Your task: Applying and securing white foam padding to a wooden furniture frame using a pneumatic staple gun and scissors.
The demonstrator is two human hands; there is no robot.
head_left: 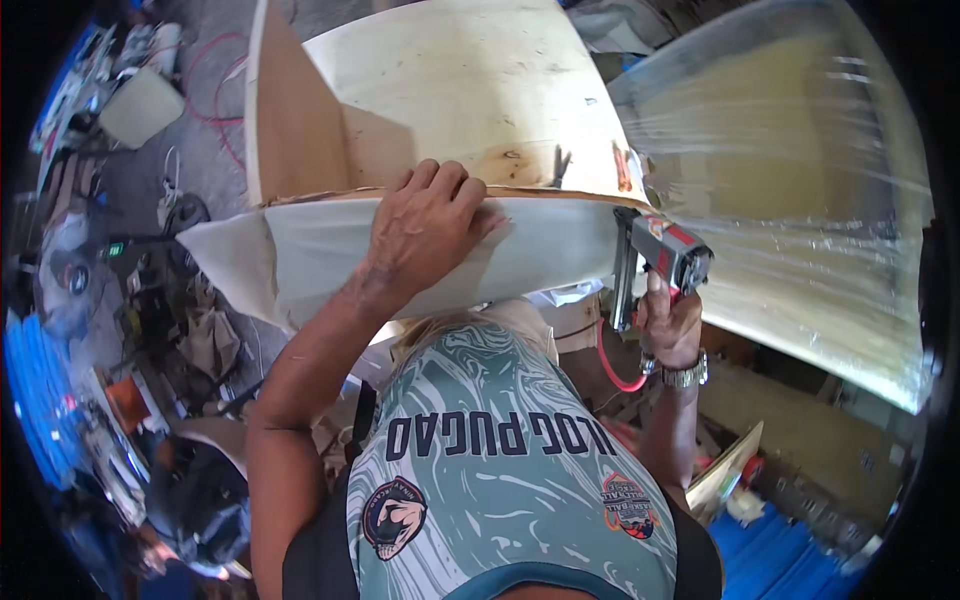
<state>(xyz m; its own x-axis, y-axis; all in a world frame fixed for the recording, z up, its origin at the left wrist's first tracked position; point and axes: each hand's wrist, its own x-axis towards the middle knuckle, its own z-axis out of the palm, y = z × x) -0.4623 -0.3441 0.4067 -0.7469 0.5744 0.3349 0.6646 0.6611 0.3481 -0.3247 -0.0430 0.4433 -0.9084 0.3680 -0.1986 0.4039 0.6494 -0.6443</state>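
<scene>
The person's left hand [425,225] lies flat on a white cloth [330,255], fingers spread, pressing it over the edge of a wood board [470,90]. That grip is not closed on anything; it only pushes down. The right hand [668,322] has its grip clenched around the handle of a staple gun [660,255], whose nose sits against the cloth just beside the board's right end. A red hose [612,368] hangs under the gun.

To do this well, the cloth should stay tight and smooth, with the fingers kept well away from the gun's nose.

The spot where the nose meets the cloth is hard to see. The plastic-wrapped thing [790,170] on the right is blurry, and the floor on the left is too messy to make out.
</scene>
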